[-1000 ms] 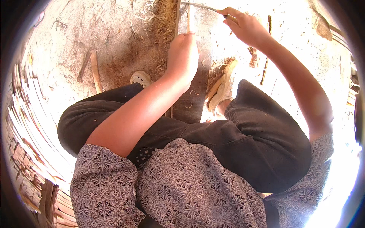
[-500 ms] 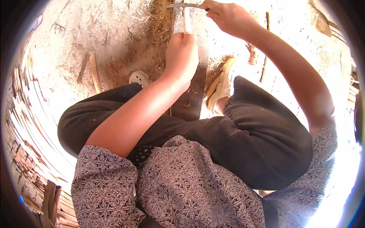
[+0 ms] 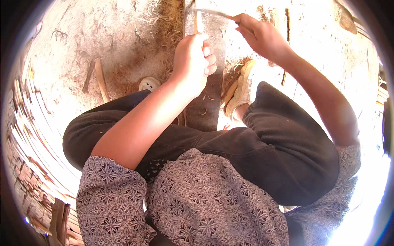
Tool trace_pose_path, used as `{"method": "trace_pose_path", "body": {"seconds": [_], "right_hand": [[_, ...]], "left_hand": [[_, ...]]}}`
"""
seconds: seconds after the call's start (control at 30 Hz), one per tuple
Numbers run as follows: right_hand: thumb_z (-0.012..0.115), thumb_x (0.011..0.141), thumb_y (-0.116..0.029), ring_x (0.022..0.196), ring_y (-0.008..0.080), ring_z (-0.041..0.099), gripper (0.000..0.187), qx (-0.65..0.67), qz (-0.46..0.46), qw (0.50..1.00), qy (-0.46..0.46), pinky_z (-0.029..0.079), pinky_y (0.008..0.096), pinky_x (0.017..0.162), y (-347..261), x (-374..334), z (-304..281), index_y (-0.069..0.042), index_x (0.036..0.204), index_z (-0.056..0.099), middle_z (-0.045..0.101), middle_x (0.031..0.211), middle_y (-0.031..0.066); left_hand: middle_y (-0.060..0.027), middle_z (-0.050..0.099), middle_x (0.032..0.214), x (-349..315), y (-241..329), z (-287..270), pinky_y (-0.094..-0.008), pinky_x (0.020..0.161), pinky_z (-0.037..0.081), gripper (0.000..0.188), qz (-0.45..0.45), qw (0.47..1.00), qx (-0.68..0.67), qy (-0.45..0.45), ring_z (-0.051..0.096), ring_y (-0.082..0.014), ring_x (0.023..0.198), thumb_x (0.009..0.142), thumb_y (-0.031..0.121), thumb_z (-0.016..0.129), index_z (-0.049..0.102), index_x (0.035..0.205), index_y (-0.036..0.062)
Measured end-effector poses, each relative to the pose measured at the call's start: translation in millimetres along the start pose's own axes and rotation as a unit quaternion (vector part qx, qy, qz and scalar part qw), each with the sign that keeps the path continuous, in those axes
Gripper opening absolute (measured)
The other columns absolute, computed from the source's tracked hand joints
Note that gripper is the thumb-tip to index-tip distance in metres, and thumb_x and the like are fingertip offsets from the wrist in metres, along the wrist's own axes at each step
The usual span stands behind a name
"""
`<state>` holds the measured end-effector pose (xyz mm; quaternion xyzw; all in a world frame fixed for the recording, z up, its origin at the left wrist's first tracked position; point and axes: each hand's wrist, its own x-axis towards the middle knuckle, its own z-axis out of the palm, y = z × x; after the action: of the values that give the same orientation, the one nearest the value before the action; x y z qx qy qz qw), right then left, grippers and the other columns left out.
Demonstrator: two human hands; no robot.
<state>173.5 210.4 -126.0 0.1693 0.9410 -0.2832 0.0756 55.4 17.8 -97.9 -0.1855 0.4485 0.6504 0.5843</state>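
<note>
My left hand [image 3: 192, 61] is closed around a slender pale wooden stick [image 3: 198, 25], which sticks out from the top of the fist, away from me. In my right hand [image 3: 262, 39] is a knife, gripped at the handle end, which the fingers mostly hide. Its thin, slightly curved blade [image 3: 211, 12] points left and lies across the stick near the top of the picture. Beneath the stick and the left hand runs a long wooden plank [image 3: 202, 112]. A few small curled shavings rest on it.
Shavings [image 3: 172, 24] are heaped on the ground left of the plank. Two pieces of wood [image 3: 101, 80] lie farther left. My shoes [image 3: 242, 84] flank the plank. Many split strips [image 3: 37, 127] spread along the left rim, and bright glare washes out the right side.
My right hand and the knife have come slightly nearer and to the right. The left fist has turned, so its curled fingers now show on its right side.
</note>
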Motion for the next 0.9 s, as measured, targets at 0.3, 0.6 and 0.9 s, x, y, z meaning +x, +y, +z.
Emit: {"method": "trace_pose_path", "body": {"seconds": [0.3, 0.6, 0.9], "right_hand": [[0.055, 0.107, -0.025, 0.064, 0.018, 0.065, 0.031, -0.038, 0.119, 0.99, -0.071, 0.054, 0.0398, 0.065, -13, 40, -18, -0.012, 0.135, 0.058, 0.068, 0.079, 0.0121], [0.057, 0.104, -0.024, 0.075, 0.0274, 0.072, 0.028, 0.023, 0.027, 0.998, -0.045, 0.058, 0.0413, 0.073, -38, -28, -27, -0.02, 0.131, 0.06, 0.074, 0.088, 0.011], [0.047, 0.105, -0.027, 0.078, 0.0378, 0.071, 0.028, -0.114, 0.043, 0.988, -0.092, 0.056, 0.0483, 0.06, -22, 73, -25, -0.007, 0.122, 0.055, 0.069, 0.09, 0.0223]], "left_hand": [[0.0056, 0.041, 0.067, -4, 2, 7, -0.0234, 0.044, 0.029, 0.01, 0.001, 1.0, 0.0, 0.017, 0.034, -0.0053, 0.05, 0.101, 0.02, 0.048, 0.049, 0.096, 0.012], [0.0043, 0.042, 0.068, 1, 0, 2, -0.0237, 0.043, 0.03, 0.013, 0.037, 0.993, 0.103, 0.034, 0.036, -0.0057, 0.049, 0.1, 0.017, 0.05, 0.043, 0.09, 0.012], [0.004, 0.042, 0.069, -6, 6, 16, -0.0243, 0.044, 0.03, 0.012, 0.04, 0.993, 0.105, 0.035, 0.034, -0.0059, 0.051, 0.101, 0.017, 0.049, 0.042, 0.093, 0.0105]]}}
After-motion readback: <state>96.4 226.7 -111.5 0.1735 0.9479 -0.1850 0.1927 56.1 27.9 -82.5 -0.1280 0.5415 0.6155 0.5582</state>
